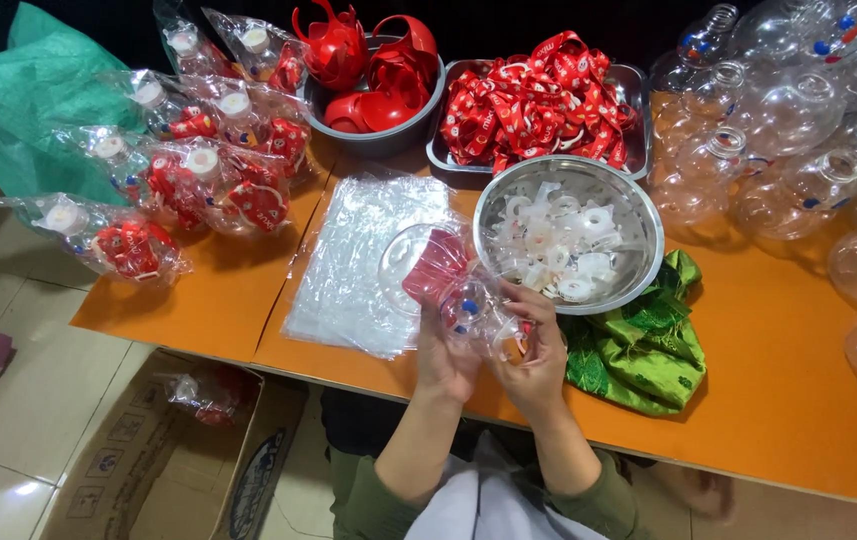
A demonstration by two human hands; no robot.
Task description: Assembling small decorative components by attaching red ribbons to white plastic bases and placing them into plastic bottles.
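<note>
I see a clear plastic bottle (426, 268), round-bodied, with a red insert showing through its wall and a small blue bead near the neck. It lies on its side just above the front edge of the orange bench (778, 390), held between both hands. My left hand (445, 358) wraps the neck end from below, fingers curled and pressed against the plastic. My right hand (535, 352) sits just beside it, its fingers pinching at the neck of the bottle; what exactly they grip there is too small to tell.

Under the bottle's body lies a stack of clear plastic bags (363, 262). Touching the right hand's far side is a steel bowl (638, 215) filled with white plastic rings. A green cloth (648, 345) is bunched below that bowl. Farther back stand a grey bowl of red handles (373, 70) and a metal tray of red straps (538, 100). Empty clear bottles (778, 130) crowd the right of the bench; bagged finished bottles (188, 150) lie at the left. A cardboard box (163, 455) stands on the floor below.
</note>
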